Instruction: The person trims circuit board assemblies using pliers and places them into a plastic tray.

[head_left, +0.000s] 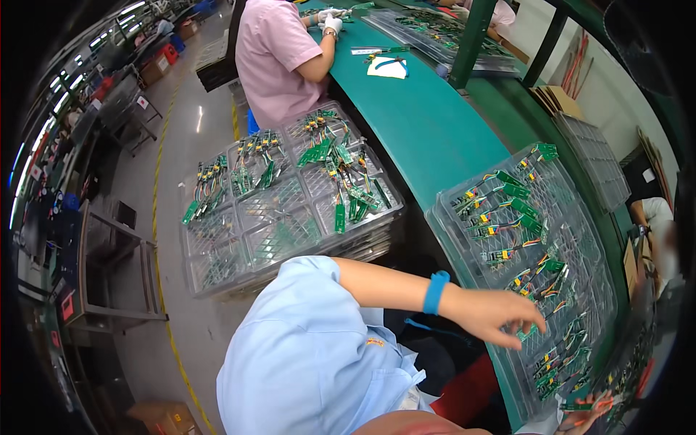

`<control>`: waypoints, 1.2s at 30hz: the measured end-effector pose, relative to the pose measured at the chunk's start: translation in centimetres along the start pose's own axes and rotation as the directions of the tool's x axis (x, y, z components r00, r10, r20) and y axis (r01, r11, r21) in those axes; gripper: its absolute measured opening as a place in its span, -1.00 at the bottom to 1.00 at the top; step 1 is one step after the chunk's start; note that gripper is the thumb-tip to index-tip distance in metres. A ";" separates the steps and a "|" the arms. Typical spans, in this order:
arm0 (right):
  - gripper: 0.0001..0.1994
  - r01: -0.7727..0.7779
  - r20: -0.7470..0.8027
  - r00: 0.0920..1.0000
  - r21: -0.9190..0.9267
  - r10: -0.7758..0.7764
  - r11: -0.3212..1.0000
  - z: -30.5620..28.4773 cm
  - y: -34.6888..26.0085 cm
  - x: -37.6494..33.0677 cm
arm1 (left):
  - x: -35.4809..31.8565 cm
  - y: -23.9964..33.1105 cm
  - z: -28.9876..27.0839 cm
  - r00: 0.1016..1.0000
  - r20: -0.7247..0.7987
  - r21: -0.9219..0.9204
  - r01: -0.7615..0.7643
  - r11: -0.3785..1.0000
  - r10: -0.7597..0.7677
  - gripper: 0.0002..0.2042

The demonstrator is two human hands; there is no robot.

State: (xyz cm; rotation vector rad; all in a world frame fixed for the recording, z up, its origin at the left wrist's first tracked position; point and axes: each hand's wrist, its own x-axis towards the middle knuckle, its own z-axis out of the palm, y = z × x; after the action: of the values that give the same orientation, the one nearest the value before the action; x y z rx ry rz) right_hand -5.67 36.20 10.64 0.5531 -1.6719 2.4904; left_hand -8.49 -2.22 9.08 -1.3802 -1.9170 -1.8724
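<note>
My left hand (pixel 496 314), with a blue wrist strap (pixel 436 292), is over the clear plastic tray (pixel 580 239) at the right. Its fingers are slightly curled and apart from the thumb, and I see nothing held between them. Small green circuit boards (pixel 525 210) with coloured wires and yellow parts lie in the tray in rows, some close to my fingertips. At the lower right edge my right hand (pixel 598 407) is partly visible, its fingers closed on a green circuit board (pixel 576 407). The rim of the picture blurs that hand.
On the left, a stack of clear divided trays (pixel 283 232) holds more wired boards. A green bench (pixel 413 123) curves away, with pliers (pixel 391 64) on white paper. A person in a pink shirt (pixel 275 58) works at its far end. Dark metal posts (pixel 471 43) stand behind.
</note>
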 end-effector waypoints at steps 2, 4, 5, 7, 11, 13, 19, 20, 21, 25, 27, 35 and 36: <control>-0.32 0.011 -0.040 0.999 0.107 -0.007 0.994 -8.1 -1.1 0.2 | 0.6 -0.5 2.7 0.986 -0.026 0.056 -0.165 0.985 0.167 -0.55; -0.38 -0.046 0.234 0.972 0.222 -0.008 0.974 1.2 0.5 0.3 | 1.3 0.6 4.1 0.981 -0.046 0.065 -0.188 0.980 0.191 -0.53; -0.44 -0.129 0.496 0.867 0.336 -0.059 0.933 8.3 2.0 2.2 | 1.8 1.0 4.9 0.976 -0.059 0.099 -0.203 0.974 0.209 -0.52; -0.44 -0.047 0.272 0.962 0.192 -0.007 0.980 10.9 3.7 0.6 | 1.4 1.7 5.0 0.976 -0.054 0.100 -0.205 0.974 0.211 -0.52; -0.51 -0.046 -0.144 0.987 0.167 0.070 0.985 19.3 5.7 -1.2 | -0.1 2.5 4.9 0.983 -0.062 0.155 -0.163 0.974 0.174 -0.53; -0.49 -0.061 -0.249 0.965 0.080 0.080 0.995 21.6 5.9 -1.0 | -0.9 2.4 4.9 0.979 -0.120 0.196 -0.140 0.971 0.166 -0.56; -0.46 -0.097 -0.250 0.967 -0.203 0.045 0.974 20.9 6.1 -1.9 | -2.5 4.5 3.6 0.975 -0.191 0.286 -0.057 0.957 0.115 -0.65; -0.45 -0.094 -0.214 0.976 -0.269 0.036 0.958 20.7 6.1 -2.0 | -2.7 5.1 3.1 0.975 -0.195 0.301 -0.040 0.953 0.102 -0.66; -0.45 -0.099 -0.224 0.974 -0.270 0.038 0.958 20.7 5.9 -2.3 | -2.7 5.4 2.6 0.977 -0.191 0.293 -0.038 0.955 0.097 -0.66; -0.47 -0.103 -0.103 0.994 -0.709 0.043 0.698 21.8 4.0 -3.5 | -2.5 6.9 0.2 0.984 -0.179 0.040 0.014 0.999 -0.006 -0.72; -0.49 -0.171 -0.131 0.985 -0.609 0.114 0.775 21.5 3.1 -4.8 | -2.1 7.8 -0.2 0.980 -0.186 0.010 0.068 0.998 -0.065 -0.74; -0.57 -0.208 -0.124 0.977 -0.354 0.175 0.912 22.9 4.5 -5.4 | -2.7 8.0 -1.5 0.934 0.065 -0.031 0.354 0.935 -0.352 -0.71; -0.57 -0.208 -0.104 0.978 -0.364 0.182 0.908 22.6 5.3 -5.7 | -2.3 8.0 -1.2 0.936 0.119 -0.067 0.341 0.938 -0.331 -0.71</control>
State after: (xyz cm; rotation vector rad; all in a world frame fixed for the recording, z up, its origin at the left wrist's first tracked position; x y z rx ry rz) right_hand 3.72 14.26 11.61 0.2675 -2.1951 2.1860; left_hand -2.50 -5.88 13.64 -1.2618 -2.2735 -2.0900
